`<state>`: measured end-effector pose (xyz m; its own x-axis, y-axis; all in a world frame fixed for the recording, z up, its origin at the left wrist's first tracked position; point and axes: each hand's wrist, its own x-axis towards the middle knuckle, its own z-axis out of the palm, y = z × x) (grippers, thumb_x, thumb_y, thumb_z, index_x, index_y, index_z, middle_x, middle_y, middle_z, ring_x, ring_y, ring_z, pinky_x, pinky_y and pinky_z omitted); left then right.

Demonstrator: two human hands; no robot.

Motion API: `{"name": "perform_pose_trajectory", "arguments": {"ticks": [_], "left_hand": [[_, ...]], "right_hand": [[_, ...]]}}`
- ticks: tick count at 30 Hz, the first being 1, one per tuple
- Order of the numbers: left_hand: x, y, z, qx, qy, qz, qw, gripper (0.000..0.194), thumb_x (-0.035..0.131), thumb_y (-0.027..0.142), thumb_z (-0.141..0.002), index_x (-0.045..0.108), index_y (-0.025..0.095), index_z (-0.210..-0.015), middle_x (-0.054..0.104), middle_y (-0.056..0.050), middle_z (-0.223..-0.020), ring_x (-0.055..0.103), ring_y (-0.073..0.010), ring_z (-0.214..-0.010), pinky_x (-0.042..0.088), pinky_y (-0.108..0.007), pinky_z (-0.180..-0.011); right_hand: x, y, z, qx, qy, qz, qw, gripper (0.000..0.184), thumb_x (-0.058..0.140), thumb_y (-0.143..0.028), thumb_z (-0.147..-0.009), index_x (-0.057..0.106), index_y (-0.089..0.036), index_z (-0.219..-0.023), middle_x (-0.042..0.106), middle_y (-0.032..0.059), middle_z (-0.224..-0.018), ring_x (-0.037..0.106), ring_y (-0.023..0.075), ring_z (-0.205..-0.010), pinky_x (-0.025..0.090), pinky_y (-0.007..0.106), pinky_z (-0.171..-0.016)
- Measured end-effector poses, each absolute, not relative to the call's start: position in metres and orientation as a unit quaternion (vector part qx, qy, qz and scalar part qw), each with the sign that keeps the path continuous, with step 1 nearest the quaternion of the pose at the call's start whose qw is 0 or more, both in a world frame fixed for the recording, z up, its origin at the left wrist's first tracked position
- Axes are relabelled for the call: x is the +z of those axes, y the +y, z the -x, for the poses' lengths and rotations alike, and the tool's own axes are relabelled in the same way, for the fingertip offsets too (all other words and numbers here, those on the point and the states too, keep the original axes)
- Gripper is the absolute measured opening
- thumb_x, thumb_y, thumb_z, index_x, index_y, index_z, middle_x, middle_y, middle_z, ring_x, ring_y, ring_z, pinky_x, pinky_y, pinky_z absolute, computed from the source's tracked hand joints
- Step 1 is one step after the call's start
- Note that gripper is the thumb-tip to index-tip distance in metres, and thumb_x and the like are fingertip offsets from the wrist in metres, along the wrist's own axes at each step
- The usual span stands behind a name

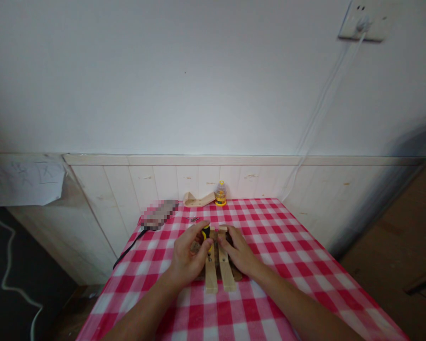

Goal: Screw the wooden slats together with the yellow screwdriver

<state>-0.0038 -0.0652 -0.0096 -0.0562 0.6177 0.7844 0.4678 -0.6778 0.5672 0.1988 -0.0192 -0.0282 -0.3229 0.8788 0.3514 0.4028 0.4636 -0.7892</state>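
1. The left hand (189, 248) has its fingers closed around a yellow-and-black screwdriver handle (206, 232), the thumb pressing from the near side and the fingertips wrapping the top.
2. The screwdriver stands roughly upright, its lower end above the left pale wooden strip (211, 282), near small dark spots on that strip; whether the tip touches them is too small to tell.
3. The right hand (240, 251) lies on the right pale wooden strip (228, 277), thumb resting on its upper part. The other fingers bend over the far right side, partly hidden, so I cannot tell whether they pinch the wood.
4. Both strips lie side by side with a narrow gap, across a dark brown wooden piece (237, 274) in the middle of the tabletop (270, 293), which wears a red-and-white checked cloth.
5. A few small dark slender pieces (194, 219) lie just beyond the left hand.
6. At the tabletop's far edge, a pale curved wooden piece (199, 202) sits just beside a clear container with yellow top and base (220, 194).
7. On the left, a black cord (129, 250) runs from a pixelated patch (161, 214) over the edge.
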Motion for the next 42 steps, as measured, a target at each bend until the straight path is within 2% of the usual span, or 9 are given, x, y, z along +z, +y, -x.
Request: {"name": "perform_pose_trajectory", "arguments": {"ticks": [16, 23, 33, 37, 42], "left_hand": [[-0.006, -0.066, 0.004, 0.598, 0.414, -0.681, 0.08, 0.036, 0.063, 0.021, -0.096, 0.07, 0.02, -0.13, 0.083, -0.005, -0.1, 0.075, -0.0152, -0.074, 0.063, -0.026, -0.072], [-0.004, -0.065, 0.005, 0.598, 0.381, -0.705, 0.018, 0.037, 0.071, 0.025, -0.096, 0.069, 0.022, -0.133, 0.082, -0.01, -0.113, 0.078, -0.0213, -0.092, 0.064, -0.03, -0.077], [-0.003, -0.066, 0.003, 0.605, 0.367, -0.707, 0.006, 0.042, 0.07, 0.024, -0.099, 0.068, 0.023, -0.14, 0.081, -0.008, -0.105, 0.074, -0.0181, -0.081, 0.062, -0.028, -0.074], [-0.005, -0.068, 0.003, 0.612, 0.374, -0.696, 0.026, 0.048, 0.069, 0.025, -0.099, 0.063, 0.021, -0.147, 0.08, -0.009, -0.107, 0.075, -0.0171, -0.08, 0.063, -0.028, -0.074], [-0.012, -0.066, 0.003, 0.616, 0.384, -0.687, 0.038, 0.042, 0.07, 0.026, -0.098, 0.067, 0.021, -0.139, 0.081, -0.009, -0.108, 0.076, -0.018, -0.084, 0.064, -0.028, -0.076]], "right_hand": [[-0.029, -0.019, -0.199, 0.3, -0.759, 0.419, 0.397, 0.044, 0.051, -0.065, -0.107, 0.065, -0.024, -0.115, 0.072, 0.0114, -0.119, 0.066, 0.0307, -0.113, 0.053, 0.048, -0.102], [-0.026, -0.019, -0.198, 0.299, -0.76, 0.426, 0.39, 0.05, 0.049, -0.07, -0.106, 0.066, -0.024, -0.115, 0.072, 0.0116, -0.12, 0.066, 0.0311, -0.114, 0.051, 0.049, -0.104], [-0.028, -0.019, -0.198, 0.3, -0.756, 0.423, 0.4, 0.051, 0.05, -0.07, -0.105, 0.067, -0.022, -0.115, 0.072, 0.013, -0.119, 0.065, 0.0319, -0.113, 0.051, 0.048, -0.102], [-0.029, -0.018, -0.198, 0.302, -0.758, 0.418, 0.4, 0.048, 0.051, -0.067, -0.105, 0.066, -0.022, -0.114, 0.072, 0.0127, -0.117, 0.066, 0.0319, -0.11, 0.051, 0.048, -0.099], [-0.03, -0.017, -0.198, 0.307, -0.755, 0.421, 0.399, 0.04, 0.054, -0.058, -0.106, 0.065, -0.022, -0.119, 0.071, 0.0134, -0.122, 0.064, 0.0327, -0.116, 0.05, 0.05, -0.104]]}}
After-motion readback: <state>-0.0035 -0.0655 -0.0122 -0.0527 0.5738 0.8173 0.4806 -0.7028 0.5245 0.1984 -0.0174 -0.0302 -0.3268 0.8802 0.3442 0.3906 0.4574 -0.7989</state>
